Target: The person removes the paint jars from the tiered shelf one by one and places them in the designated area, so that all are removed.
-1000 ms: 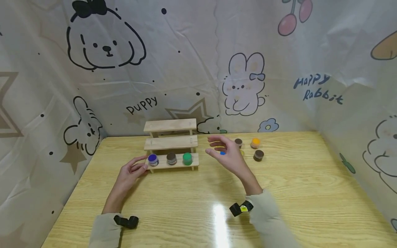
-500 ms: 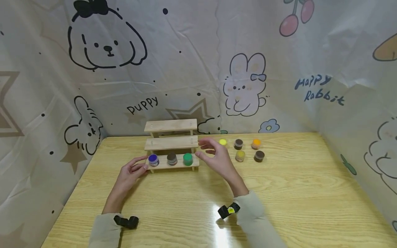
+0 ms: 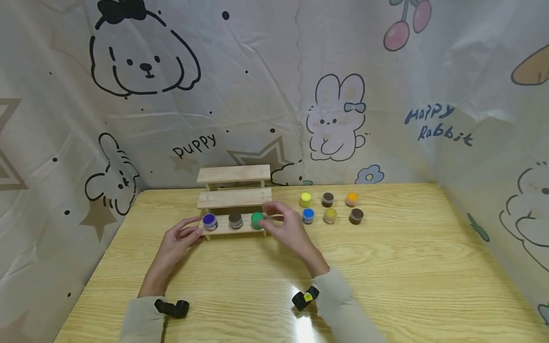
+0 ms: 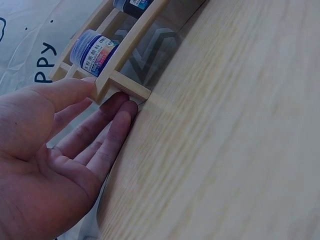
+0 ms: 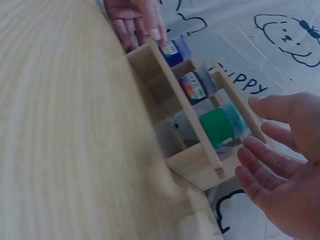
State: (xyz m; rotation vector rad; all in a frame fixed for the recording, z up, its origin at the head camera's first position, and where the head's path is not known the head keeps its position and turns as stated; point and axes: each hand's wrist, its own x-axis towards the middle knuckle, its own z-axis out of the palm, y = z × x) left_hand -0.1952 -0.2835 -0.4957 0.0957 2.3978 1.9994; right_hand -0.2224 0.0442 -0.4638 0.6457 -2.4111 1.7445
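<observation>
Three-tier wooden rack (image 3: 234, 197), left of centre on the far part of the table (image 3: 407, 257), partly loaded. Near tier, left to right: purple jar (image 3: 209, 221), shelved dark jar (image 3: 235, 219), green jar (image 3: 256, 218), all upright. Right of the rack, on the table, far row: yellow jar (image 3: 305, 199), far dark jar (image 3: 328, 199), orange jar (image 3: 352, 198); near row: blue jar (image 3: 308, 216), ochre jar (image 3: 330, 216), near dark jar (image 3: 356, 216). As a judgement, three of nine jars are shelved; six remain off the rack. The left hand (image 3: 180, 238) holds the rack's left end between thumb and curled fingers. The right hand (image 3: 289, 231), loosely curved and part open, grips nothing beside the green jar; contact cannot be told. The far tier stands close to the printed fabric (image 3: 257, 95), leaving little room behind; the table's broad near side offers ample room, the strip between rack and loose jars much less.
</observation>
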